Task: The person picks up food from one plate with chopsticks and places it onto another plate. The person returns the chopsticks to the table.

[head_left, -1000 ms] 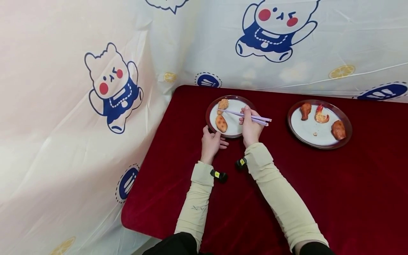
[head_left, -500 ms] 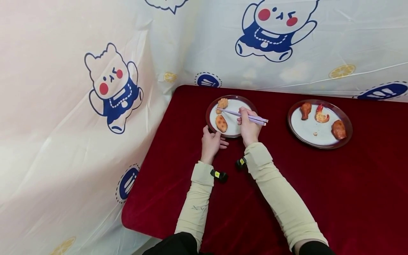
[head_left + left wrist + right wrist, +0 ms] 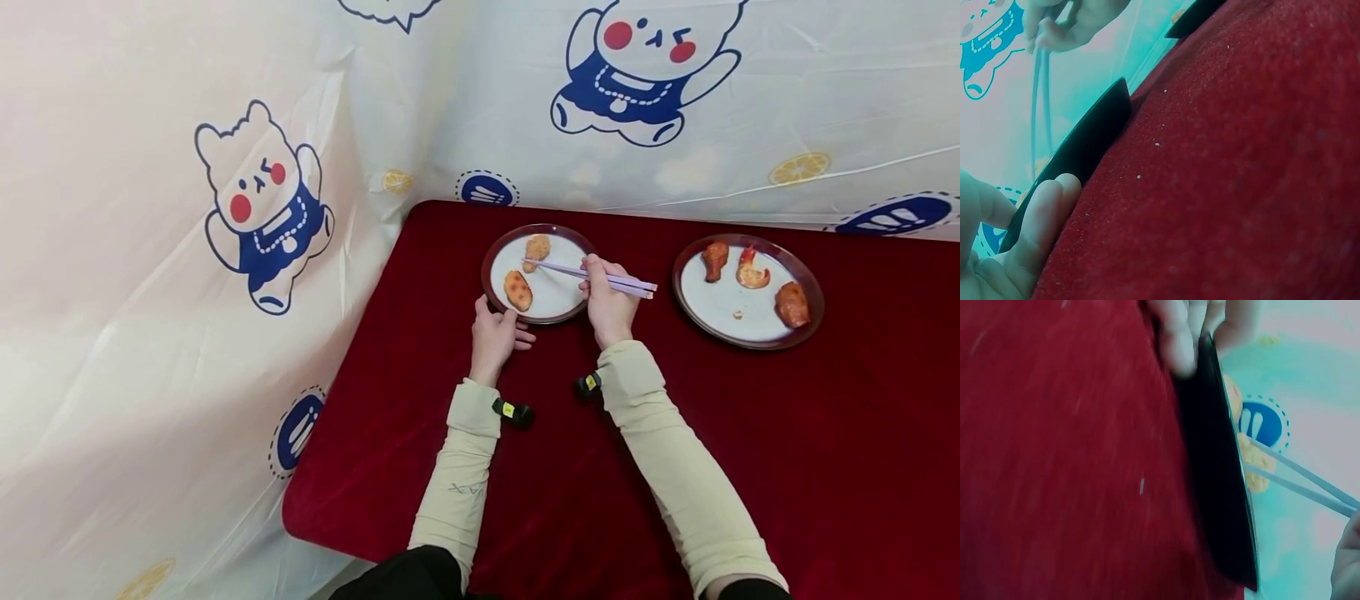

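Note:
With my right hand point(image 3: 611, 307) I hold a pair of pale purple chopsticks point(image 3: 561, 268), their tips on a lumpy golden fried piece of food point(image 3: 537, 247). It lies at the far side of the left plate point(image 3: 557, 298), which has a white middle and a brown rim. Nearer on that plate lies an oval, brown-spotted piece point(image 3: 518, 291). My left hand point(image 3: 493, 340) pinches the plate's near left edge. In the left wrist view, its fingers point(image 3: 1040, 215) press on the plate's dark underside. The right wrist view has the two chopstick tips against the golden piece point(image 3: 1255, 464).
To the right stands a second brown-rimmed plate point(image 3: 712, 312) with a drumstick point(image 3: 716, 260), a shrimp point(image 3: 751, 271), a browned meat piece point(image 3: 792, 305) and a crumb. Both plates are on a dark red cloth-covered table point(image 3: 600, 492). A printed white curtain point(image 3: 360, 100) hangs behind and to the left.
My right hand has shifted right with the chopsticks, and the golden piece has moved slightly right on the plate. The left hand stays at the plate's edge.

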Action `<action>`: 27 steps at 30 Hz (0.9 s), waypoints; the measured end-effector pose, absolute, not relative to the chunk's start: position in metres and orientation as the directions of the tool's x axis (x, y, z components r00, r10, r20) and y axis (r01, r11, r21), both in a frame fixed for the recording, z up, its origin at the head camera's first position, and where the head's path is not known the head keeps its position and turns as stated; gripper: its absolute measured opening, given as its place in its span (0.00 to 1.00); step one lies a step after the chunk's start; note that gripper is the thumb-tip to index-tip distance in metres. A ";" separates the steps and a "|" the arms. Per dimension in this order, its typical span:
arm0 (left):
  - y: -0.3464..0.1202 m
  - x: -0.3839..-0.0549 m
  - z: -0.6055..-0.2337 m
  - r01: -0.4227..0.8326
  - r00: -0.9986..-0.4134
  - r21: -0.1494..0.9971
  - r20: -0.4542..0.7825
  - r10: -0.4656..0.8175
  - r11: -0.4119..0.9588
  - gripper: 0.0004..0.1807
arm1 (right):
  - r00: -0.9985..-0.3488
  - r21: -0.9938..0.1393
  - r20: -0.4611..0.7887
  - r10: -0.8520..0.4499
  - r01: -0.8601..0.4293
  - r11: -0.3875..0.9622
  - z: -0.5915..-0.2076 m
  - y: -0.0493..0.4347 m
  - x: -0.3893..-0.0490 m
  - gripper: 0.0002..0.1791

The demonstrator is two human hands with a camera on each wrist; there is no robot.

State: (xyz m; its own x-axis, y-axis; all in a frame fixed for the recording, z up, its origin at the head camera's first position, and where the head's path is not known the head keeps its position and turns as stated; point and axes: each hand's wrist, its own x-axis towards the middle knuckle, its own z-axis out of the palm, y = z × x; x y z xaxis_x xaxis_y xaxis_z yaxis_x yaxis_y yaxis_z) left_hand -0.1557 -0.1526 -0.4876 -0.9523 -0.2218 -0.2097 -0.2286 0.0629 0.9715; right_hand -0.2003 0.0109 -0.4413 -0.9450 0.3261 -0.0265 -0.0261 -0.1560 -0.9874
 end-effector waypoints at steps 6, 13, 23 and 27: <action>-0.152 -0.156 -0.488 -0.232 -0.950 0.971 -0.212 -0.227 0.064 0.35 | -0.944 -0.983 -0.001 0.331 -0.060 -0.175 -0.444 0.039 -0.193 0.17; -0.152 -0.157 -0.487 -0.234 -0.949 0.970 -0.214 -0.232 0.063 0.36 | -0.947 -0.981 0.037 0.320 -0.096 -0.168 -0.443 0.067 -0.177 0.18; -0.151 -0.156 -0.489 -0.232 -0.949 0.970 -0.209 -0.235 0.074 0.36 | -0.937 -0.956 0.065 0.342 -0.156 -0.247 -0.448 0.082 -0.167 0.14; -0.152 -0.156 -0.488 -0.231 -0.949 0.970 -0.209 -0.237 0.069 0.36 | -0.938 -0.951 0.088 0.335 -0.180 -0.253 -0.452 0.084 -0.166 0.12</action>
State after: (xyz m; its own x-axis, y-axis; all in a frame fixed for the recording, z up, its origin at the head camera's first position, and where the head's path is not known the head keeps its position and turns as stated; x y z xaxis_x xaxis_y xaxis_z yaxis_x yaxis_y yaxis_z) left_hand -0.1564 -0.1519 -0.4878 -0.9487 -0.2375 -0.2087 -0.2309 0.0695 0.9705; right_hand -0.1658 0.0836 -0.4518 -0.9382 0.3347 0.0882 -0.1795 -0.2526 -0.9508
